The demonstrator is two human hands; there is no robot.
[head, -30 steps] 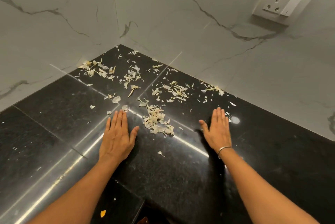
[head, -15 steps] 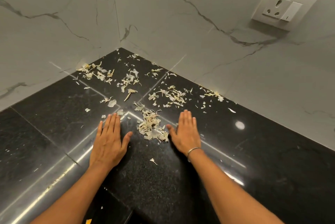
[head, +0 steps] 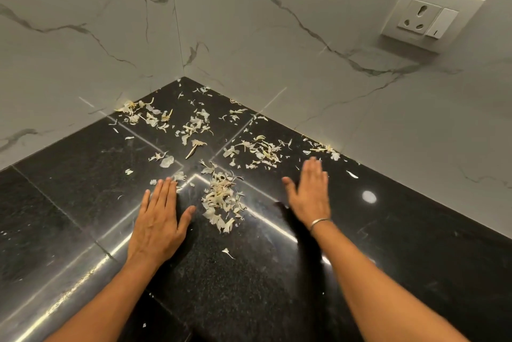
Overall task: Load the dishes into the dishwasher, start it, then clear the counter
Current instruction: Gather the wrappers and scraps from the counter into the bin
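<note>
Pale dry vegetable peels lie scattered over the corner of a black granite counter (head: 83, 175). A denser heap of peels (head: 221, 199) sits between my two hands. My left hand (head: 159, 219) rests flat on the counter just left of the heap, fingers straight and together, thumb spread. My right hand (head: 310, 195) is flat with straight fingers to the right of the heap, slightly blurred, with a thin metal bangle on its wrist. More loose peels (head: 257, 149) lie beyond my hands toward the corner. Neither hand holds anything.
White marble-patterned walls (head: 304, 92) meet in the corner behind the counter. A white socket and switch plate (head: 428, 19) is on the right wall. A single peel (head: 227, 252) lies near the front between my forearms.
My right hand swept left up to the heap, then moved back out to the right. My left hand has stayed flat in nearly the same place.
</note>
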